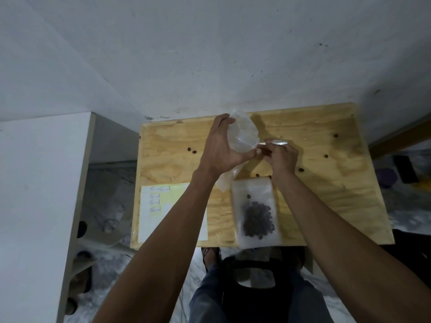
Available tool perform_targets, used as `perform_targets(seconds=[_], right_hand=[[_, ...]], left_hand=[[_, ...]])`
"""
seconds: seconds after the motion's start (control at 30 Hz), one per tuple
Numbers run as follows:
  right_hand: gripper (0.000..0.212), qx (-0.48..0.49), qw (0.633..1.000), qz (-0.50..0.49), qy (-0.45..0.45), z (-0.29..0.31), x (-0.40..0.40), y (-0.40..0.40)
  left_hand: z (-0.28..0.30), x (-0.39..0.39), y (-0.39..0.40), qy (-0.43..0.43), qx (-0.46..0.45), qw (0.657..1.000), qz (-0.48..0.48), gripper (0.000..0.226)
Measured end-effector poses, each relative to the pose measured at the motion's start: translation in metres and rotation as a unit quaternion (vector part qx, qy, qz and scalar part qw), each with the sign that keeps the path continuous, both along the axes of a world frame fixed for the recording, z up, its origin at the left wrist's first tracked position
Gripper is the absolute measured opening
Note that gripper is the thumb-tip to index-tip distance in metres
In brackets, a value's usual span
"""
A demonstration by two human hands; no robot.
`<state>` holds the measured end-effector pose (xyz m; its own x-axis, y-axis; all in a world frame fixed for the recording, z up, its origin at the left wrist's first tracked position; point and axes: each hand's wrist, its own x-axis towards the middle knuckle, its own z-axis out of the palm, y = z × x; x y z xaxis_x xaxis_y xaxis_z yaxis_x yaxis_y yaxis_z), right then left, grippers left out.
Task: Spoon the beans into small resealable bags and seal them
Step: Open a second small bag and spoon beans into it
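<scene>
Holding bag (243, 134) between hands (219, 148), spoon (275, 142)

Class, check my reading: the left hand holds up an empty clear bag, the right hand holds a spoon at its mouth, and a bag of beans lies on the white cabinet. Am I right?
Not quite. The bag of beans lies on the plywood table, not the cabinet; the head view shows it. The left hand does hold up the clear bag, and the right hand holds the spoon at its mouth.
</scene>
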<state>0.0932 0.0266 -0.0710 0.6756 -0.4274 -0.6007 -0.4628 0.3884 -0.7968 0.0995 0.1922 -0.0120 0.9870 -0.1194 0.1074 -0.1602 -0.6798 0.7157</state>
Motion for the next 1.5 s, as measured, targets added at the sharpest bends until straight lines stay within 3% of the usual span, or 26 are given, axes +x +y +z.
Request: perform_targets(seconds=[0.23, 0.7, 0.87, 1.0, 1.2, 1.5], right_hand=[[0.013, 0.079, 0.994, -0.062, -0.037, 0.014, 0.001, -0.004], [0.014, 0.056, 0.993, -0.048, -0.095, 0.042, 0.003, -0.013], [0.006, -0.012, 0.989, 0.054, -0.135, 0.050, -0.003, -0.008], [0.012, -0.100, 0.958, 0.177, -0.201, 0.050, -0.013, -0.003], [0.014, -0.101, 0.969, 0.068, -0.215, 0.044, -0.011, -0.002], [0.020, -0.165, 0.963, 0.087, -0.196, 0.019, -0.014, 0.009]], left_hand=[[-0.009, -0.010, 0.013, 0.029, -0.002, 0.999, 0.015, 0.107], [-0.027, -0.028, 0.024, 0.084, 0.034, 0.994, 0.056, 0.120], [-0.026, -0.029, 0.020, 0.073, 0.030, 0.995, 0.058, 0.118], [-0.026, -0.027, 0.018, 0.077, 0.031, 0.995, 0.057, 0.123], [-0.025, -0.029, 0.021, 0.072, 0.045, 0.994, 0.064, 0.120], [-0.028, -0.029, 0.019, 0.039, 0.021, 0.998, 0.055, 0.108]])
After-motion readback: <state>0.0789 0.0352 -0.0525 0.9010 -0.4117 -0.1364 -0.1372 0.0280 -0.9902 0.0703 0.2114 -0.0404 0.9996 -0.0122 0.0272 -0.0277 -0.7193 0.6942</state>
